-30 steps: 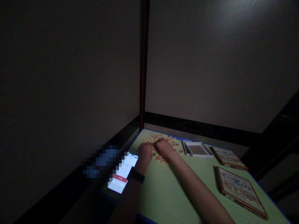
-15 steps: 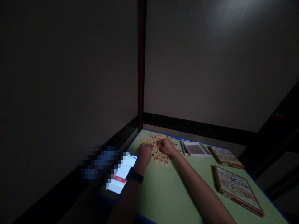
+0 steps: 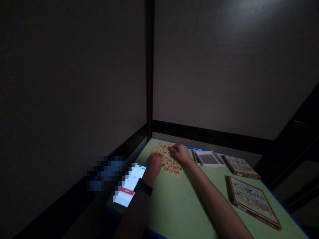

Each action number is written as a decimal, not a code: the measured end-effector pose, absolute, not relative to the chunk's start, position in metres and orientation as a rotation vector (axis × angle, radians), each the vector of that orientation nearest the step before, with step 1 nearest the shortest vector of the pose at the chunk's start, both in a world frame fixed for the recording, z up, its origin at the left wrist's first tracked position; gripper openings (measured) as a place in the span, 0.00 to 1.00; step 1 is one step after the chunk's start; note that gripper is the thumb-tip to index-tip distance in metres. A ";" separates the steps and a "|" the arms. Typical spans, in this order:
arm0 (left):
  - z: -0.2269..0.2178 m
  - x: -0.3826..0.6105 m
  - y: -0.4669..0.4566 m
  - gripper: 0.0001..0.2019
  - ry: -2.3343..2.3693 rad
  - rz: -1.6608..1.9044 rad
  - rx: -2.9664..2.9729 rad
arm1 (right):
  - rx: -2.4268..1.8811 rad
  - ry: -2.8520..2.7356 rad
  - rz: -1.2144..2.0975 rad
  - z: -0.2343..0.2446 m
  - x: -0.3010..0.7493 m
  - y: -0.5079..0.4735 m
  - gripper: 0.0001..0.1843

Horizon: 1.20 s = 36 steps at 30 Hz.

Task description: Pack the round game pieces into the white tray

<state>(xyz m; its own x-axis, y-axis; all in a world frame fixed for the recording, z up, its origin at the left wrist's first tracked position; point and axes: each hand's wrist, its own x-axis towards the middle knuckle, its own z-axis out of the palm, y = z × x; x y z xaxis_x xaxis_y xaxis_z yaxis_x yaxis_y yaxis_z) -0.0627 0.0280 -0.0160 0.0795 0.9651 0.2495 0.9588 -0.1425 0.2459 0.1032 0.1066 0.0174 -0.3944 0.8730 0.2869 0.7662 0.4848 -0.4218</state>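
Many round wooden xiangqi pieces [image 3: 170, 163] lie spread at the far end of a green table [image 3: 171, 202]. Red characters show on the nearer ones; several farther ones look plain on top. Over the farther pieces, the fingers of my right hand [image 3: 181, 154] are pinched together on a xiangqi piece, mostly hidden by the fingers. At the left edge of the spread is my left hand [image 3: 154, 164], its fingers curled down and together against the pieces. Whatever lies under those fingertips is hidden.
A lit phone [image 3: 129, 186] showing a timer lies by the table's left edge. Right of the pieces is an open white box [image 3: 208, 159]. Two flat printed xiangqi boxes [image 3: 241, 166] lie farther right. Walls close in behind and at the left.
My right hand has moved slightly away from me and to the right, uncovering more red-marked pieces. My left hand has stayed nearly in place.
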 end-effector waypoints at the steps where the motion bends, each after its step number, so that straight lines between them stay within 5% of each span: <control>1: -0.016 -0.063 0.028 0.22 2.055 0.548 2.286 | -1.383 -2.239 0.303 0.019 0.106 0.108 0.16; 16: -0.005 -0.066 0.038 0.17 2.112 0.725 1.960 | -1.482 -2.155 0.333 0.021 0.111 0.109 0.14; 36: -0.013 -0.068 0.037 0.16 2.112 0.500 2.115 | -1.541 -2.161 0.278 0.021 0.116 0.108 0.14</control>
